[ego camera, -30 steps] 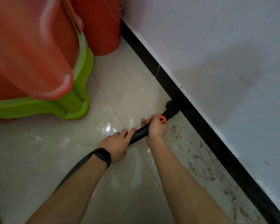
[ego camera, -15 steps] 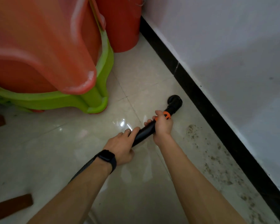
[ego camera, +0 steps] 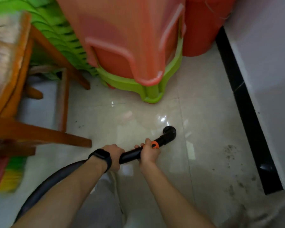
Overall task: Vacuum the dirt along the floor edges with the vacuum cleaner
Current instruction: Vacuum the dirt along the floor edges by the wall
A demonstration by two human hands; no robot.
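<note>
A black vacuum wand point(ego camera: 132, 155) with an orange ring point(ego camera: 155, 144) lies low over the cream tiled floor. Its round brush nozzle point(ego camera: 169, 131) points up and left, well away from the black skirting point(ego camera: 247, 116). My right hand point(ego camera: 149, 153) grips the wand just behind the orange ring. My left hand point(ego camera: 114, 155), with a black watch on the wrist, holds the wand further back where the dark hose point(ego camera: 56, 178) begins. Dark dirt specks point(ego camera: 232, 155) are scattered on the tiles beside the skirting, to the right of the nozzle.
Stacked red and green plastic stools point(ego camera: 138, 63) and a red bucket point(ego camera: 204, 25) stand beyond the nozzle. A wooden chair frame point(ego camera: 39, 134) fills the left side, with a colourful broom point(ego camera: 8, 175) under it. The white wall point(ego camera: 270, 63) ends at a corner lower right.
The nozzle has pulled away from the skirting toward the left. My view has swung left, bringing the wooden chair and broom into sight. Both hands keep their grip on the wand.
</note>
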